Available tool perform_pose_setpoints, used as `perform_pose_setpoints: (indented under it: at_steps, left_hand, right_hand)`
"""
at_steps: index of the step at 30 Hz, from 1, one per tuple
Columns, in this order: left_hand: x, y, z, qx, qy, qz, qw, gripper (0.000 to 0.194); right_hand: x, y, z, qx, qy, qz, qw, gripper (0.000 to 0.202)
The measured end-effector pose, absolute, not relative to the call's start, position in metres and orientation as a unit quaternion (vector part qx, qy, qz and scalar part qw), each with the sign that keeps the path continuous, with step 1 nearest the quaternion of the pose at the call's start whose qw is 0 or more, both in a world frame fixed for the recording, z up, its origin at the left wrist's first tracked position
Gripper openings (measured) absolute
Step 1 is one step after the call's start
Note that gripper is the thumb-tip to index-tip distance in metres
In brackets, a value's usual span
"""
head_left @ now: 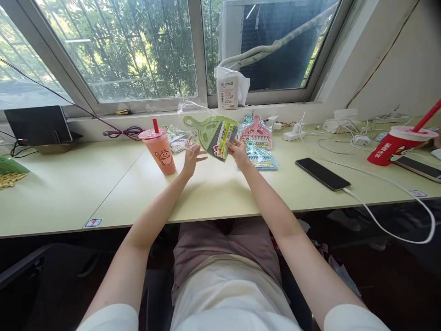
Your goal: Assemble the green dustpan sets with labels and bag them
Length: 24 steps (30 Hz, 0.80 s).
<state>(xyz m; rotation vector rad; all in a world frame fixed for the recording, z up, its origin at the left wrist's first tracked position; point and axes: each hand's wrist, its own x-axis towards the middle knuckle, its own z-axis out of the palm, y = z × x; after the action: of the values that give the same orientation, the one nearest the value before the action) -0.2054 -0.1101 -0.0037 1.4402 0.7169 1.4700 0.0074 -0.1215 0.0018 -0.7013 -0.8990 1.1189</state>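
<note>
Window (131, 50): stretches from 10 to 1 o'clock, reckoned from the green dustpan set (215, 135).
Desk (113, 202): pale, running from 9 to 3 o'clock, beneath the set and both hands.
Right hand (238, 152) and forearm: come in from 5 o'clock; thumb and fingers pinch the green dustpan set near its 4 o'clock edge, over the printed label, closed to the set's thickness.
Left hand (192, 158) and forearm: come in from 7 o'clock; fingers parted, some stretched toward 3 o'clock just under the set, upper fingertips at crinkled plastic (190, 141); whether they pinch it, I cannot tell.
Dark screen (37, 124): well off at 9 o'clock.
Green dustpan set: held up over the desk; handle points to 10 o'clock, broad bristled edge to 4, long axis slanting along that line.
Red cup (387, 148): well off at 3 o'clock, straw leaning to 2.
Orange cup (161, 154): upright at 8 to 9 o'clock, near the left hand.
Phone (322, 174): flat at 4 o'clock, cable plugged in.
Pink set (255, 131): near, at 3 o'clock.
Blue set (262, 161): near, at 4 o'clock.
Clear film (196, 108): loose at 11 o'clock, above the handle.
</note>
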Motion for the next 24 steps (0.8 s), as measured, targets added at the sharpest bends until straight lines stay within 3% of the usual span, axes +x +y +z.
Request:
perform_pose_setpoints:
  at_steps: [4, 14, 24]
  left_hand:
    - [-0.204, -0.115, 0.006, 0.563, 0.314, 0.602, 0.471, 0.083]
    - [-0.188, -0.136, -0.008, 0.673, 0.311, 0.346, 0.575, 0.072]
    - [-0.182, -0.126, -0.019, 0.519, 0.266, 0.614, 0.533, 0.085]
  right_hand:
    - [0.006, -0.127, 0.006, -0.321, -0.422, 0.508, 0.678, 0.037]
    - [0.005, -0.129, 0.007, -0.328, -0.440, 0.487, 0.680, 0.038]
    - [-0.017, -0.134, 0.005, -0.343, -0.386, 0.480, 0.709, 0.032]
